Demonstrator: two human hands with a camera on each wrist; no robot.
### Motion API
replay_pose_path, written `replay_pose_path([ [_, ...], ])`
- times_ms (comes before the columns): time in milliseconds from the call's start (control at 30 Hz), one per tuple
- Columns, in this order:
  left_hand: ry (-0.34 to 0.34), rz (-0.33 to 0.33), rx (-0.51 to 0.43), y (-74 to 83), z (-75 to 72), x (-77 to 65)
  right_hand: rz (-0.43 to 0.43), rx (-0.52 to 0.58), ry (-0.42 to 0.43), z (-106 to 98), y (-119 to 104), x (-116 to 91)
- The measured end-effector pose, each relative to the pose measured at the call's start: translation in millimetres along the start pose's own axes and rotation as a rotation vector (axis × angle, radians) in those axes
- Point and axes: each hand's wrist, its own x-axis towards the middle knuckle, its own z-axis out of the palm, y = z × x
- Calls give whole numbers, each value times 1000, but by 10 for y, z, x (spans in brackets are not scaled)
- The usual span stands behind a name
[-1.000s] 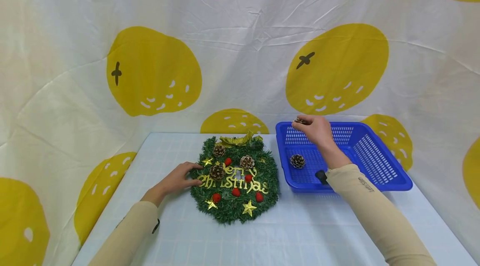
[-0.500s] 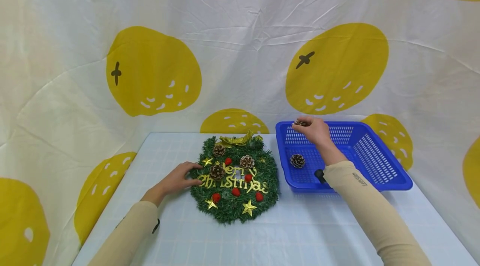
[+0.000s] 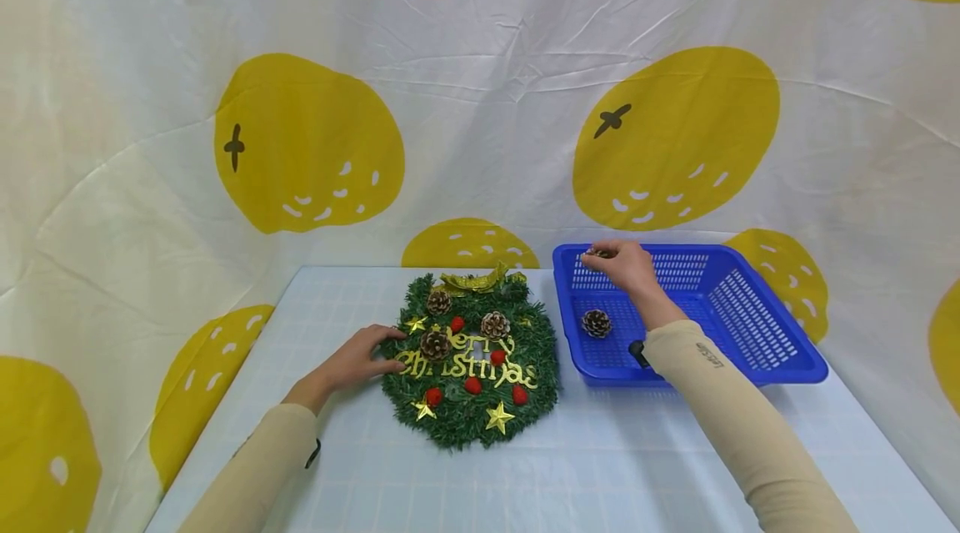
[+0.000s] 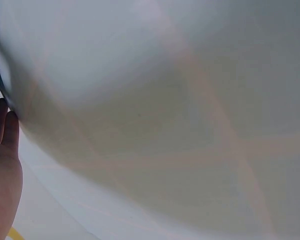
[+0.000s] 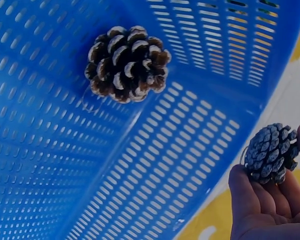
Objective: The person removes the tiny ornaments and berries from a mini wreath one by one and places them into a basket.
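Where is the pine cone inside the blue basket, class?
In the head view, the pine cone lies on the floor of the blue basket, near its left wall; the right hand appears higher in the picture, the wreath farther left.

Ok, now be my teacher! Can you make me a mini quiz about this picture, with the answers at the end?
1. What is the right hand holding by the blue basket?
2. Fill the gap: the gold letters on the wreath say "Merry ____".
3. True or false: the left hand is inside the basket.

Key:
1. A pine cone.
2. Christmas.
3. False; it is at the wreath's edge.
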Motion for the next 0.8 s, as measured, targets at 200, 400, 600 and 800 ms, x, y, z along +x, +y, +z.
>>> replay_pose_path([
  [200, -5, 0, -2, -5, 8, 1, -3, -54, -79, 32, 21, 28],
  [400, -7, -3, -10, -9, 17, 1, 6, -87, -124, 56, -10, 49],
  [600, -6, -7, -17, -6, 13, 1, 0, -115, -173, 83, -38, 74],
  [800, -6, -6, -15, -8, 10, -2, -2, -155, -223, 131, -28, 99],
])
